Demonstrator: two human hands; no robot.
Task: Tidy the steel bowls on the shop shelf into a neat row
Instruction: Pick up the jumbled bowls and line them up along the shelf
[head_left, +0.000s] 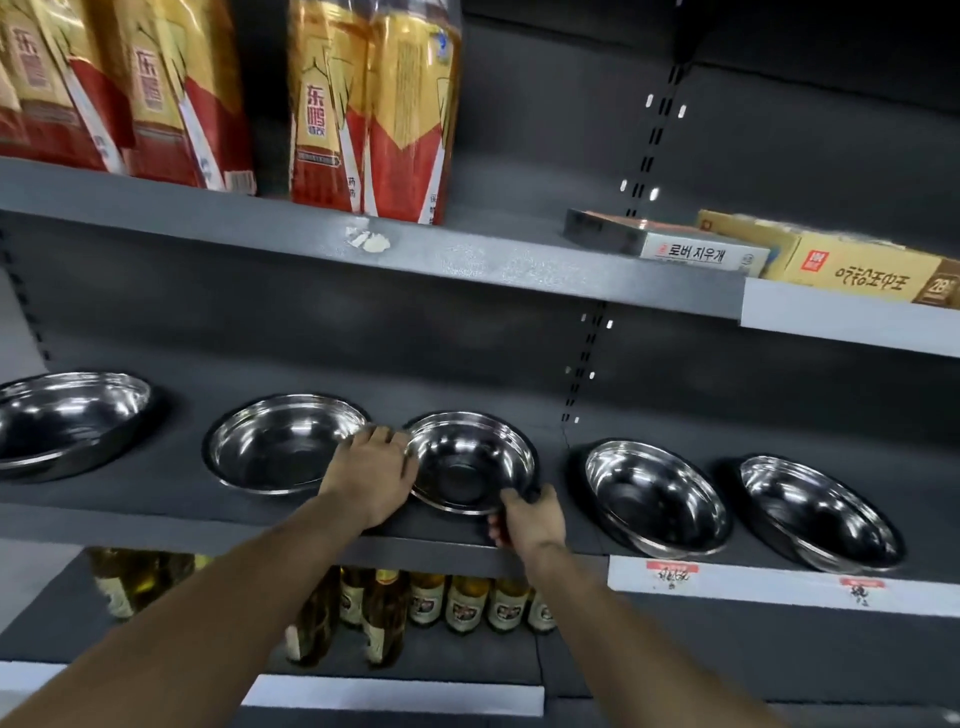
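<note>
Several shiny steel bowls stand along the dark grey middle shelf (291, 525). The middle bowl (470, 460) is held by both hands: my left hand (371, 475) grips its left rim, and my right hand (530, 522) pinches its front right rim, fingers curled under the edge. This bowl looks slightly tilted toward me. Left of it sits another bowl (285, 441), almost touching my left hand, and a larger one (67, 415) lies at the far left. Two more bowls (657, 496) (818, 512) sit to the right, near the shelf's front edge.
The upper shelf carries red and gold drink packs (374, 109) and flat boxes (670, 241) (852, 262) at the right. Glass bottles (467, 603) stand on the shelf below. White price strips with red labels (672, 574) run along the shelf front at the right.
</note>
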